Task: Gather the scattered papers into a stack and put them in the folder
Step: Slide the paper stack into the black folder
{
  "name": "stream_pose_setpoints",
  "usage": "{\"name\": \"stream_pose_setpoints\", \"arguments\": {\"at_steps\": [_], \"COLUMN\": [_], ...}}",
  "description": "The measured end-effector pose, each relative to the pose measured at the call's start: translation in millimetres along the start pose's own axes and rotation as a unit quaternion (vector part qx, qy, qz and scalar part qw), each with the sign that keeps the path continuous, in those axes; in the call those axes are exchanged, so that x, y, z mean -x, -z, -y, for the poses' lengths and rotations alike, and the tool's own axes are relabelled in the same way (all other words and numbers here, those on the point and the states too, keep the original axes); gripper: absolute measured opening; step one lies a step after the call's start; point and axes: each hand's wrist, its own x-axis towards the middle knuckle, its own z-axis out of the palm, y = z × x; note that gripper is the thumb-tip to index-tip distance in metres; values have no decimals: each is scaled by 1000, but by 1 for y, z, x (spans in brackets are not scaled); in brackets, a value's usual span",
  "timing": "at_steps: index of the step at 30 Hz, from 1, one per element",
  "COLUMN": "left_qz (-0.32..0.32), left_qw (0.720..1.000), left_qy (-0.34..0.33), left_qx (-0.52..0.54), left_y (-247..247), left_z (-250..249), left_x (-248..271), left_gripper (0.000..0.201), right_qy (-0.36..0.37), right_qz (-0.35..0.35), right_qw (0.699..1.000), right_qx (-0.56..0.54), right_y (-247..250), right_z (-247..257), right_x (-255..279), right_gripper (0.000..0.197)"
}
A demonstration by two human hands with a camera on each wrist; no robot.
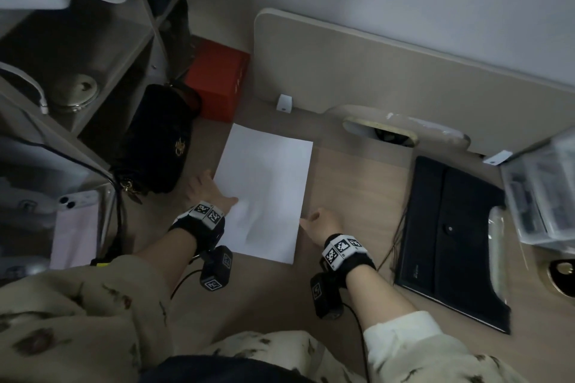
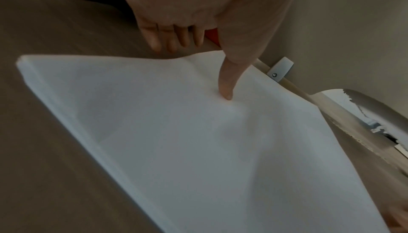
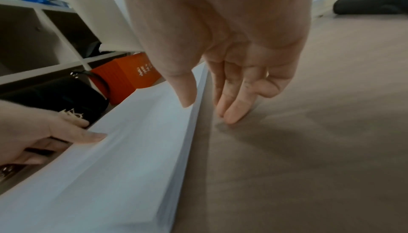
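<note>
Head cam shows the paper stack [image 1: 264,190] lying flat on the wooden desk [image 1: 351,183], squared up into one neat white pile. Everything else sits around that stack: the black folder [image 1: 448,242] is well off to its right, closed and flat, the black handbag [image 1: 155,146] is just off its left edge, and the orange box [image 1: 217,81] is past its far left corner.

Left hand [image 1: 208,190] is at the stack's left edge. From the left wrist cam the thumb [image 2: 227,83] presses down on the top sheet while the other fingers [image 2: 174,39] hang straight past the edge, so it's flat and pressing, not grabbing.

Right hand [image 1: 320,222] is at the stack's right edge near the closest corner. On the right wrist cam its fingers [image 3: 232,100] point down straight with tips on the desk right beside the sheets' edge, thumb [image 3: 183,88] over the top. Relaxed, holding nothing.
</note>
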Motion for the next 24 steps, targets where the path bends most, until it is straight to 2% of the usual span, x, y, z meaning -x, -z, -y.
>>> {"name": "stream_pose_setpoints", "arguments": {"at_steps": [3, 8, 13, 17, 22, 24], "left_qz": [-29, -43, -7, 15, 43, 53], "left_qw": [999, 994, 990, 987, 976, 973], "left_qy": [-38, -103, -140, -161, -209, -224], "left_qx": [2, 18, 11, 16, 31, 34], "left_y": [-1, -14, -28, -41, -67, -77], "left_z": [-6, -17, -31, -49, -78, -91], "left_x": [14, 40, 61, 79, 99, 109], "left_gripper": [92, 70, 56, 51, 41, 41], "right_qy": [-27, -46, -76, -74, -90, -105], "right_qz": [-15, -41, -60, -83, -158, -150], "right_qw": [999, 997, 993, 992, 983, 983], "right_qx": [-36, -50, -63, -65, -10, 3], "right_y": [9, 25, 38, 56, 82, 89], "right_z": [-14, -44, -78, -103, -144, -162], "right_x": [8, 26, 36, 39, 36, 35], "right_gripper": [29, 28, 28, 27, 45, 60]}}
